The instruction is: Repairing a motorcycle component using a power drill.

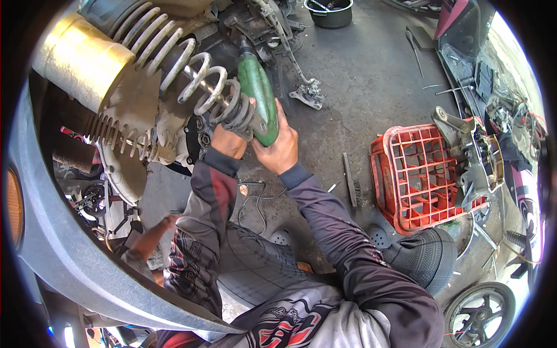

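A long green power tool (258, 95) points away from me, its dark nose against metal parts of a motorcycle's underside. My right hand (281, 142) is closed around its rounded rear end. Just left of it, my left hand (228, 141) is closed at the tool's near side. Most of that hand's fingers are hidden behind a shock absorber's coil spring (203, 75), and one fingertip shows against the green body. The spring runs diagonally above my left wrist. What the tool's tip touches is too dark to make out.
On the right, a red plastic crate (400, 174) bears a metal engine part (473, 151). A brush (351, 180) lies on the floor beside it. A black basin (331, 14) stands far ahead, a wheel (481, 316) lower right. A grey body panel (87, 267) curves along my left.
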Demonstrator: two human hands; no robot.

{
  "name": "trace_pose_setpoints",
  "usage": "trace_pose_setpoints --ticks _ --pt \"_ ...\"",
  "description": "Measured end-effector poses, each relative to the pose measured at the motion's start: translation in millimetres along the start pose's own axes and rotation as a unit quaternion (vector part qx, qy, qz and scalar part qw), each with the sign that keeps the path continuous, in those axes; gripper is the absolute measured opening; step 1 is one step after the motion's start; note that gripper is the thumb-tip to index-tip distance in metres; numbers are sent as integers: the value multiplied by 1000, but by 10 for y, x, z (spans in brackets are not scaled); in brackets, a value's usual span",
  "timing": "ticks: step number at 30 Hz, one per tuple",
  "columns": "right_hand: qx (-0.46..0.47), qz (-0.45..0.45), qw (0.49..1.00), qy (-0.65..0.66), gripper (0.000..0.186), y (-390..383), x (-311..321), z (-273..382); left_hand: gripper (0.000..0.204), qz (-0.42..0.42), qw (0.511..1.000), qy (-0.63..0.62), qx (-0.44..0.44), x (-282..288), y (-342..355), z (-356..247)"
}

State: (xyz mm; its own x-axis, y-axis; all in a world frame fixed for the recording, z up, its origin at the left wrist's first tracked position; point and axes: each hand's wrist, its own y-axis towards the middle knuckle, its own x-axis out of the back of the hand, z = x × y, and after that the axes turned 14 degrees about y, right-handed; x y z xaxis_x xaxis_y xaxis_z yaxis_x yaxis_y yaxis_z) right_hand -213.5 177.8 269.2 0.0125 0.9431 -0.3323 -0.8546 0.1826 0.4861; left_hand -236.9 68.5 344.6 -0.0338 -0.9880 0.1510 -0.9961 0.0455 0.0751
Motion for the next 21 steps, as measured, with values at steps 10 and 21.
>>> trace_pose_setpoints --ticks 10,21 --pt "22 -4 1000 -3 93 109 -153 81 48 -1 991 -131 -26 134 -53 -137" --pt "-15 -34 999 23 94 -34 36 182 73 13 999 -33 20 -123 -162 -66"
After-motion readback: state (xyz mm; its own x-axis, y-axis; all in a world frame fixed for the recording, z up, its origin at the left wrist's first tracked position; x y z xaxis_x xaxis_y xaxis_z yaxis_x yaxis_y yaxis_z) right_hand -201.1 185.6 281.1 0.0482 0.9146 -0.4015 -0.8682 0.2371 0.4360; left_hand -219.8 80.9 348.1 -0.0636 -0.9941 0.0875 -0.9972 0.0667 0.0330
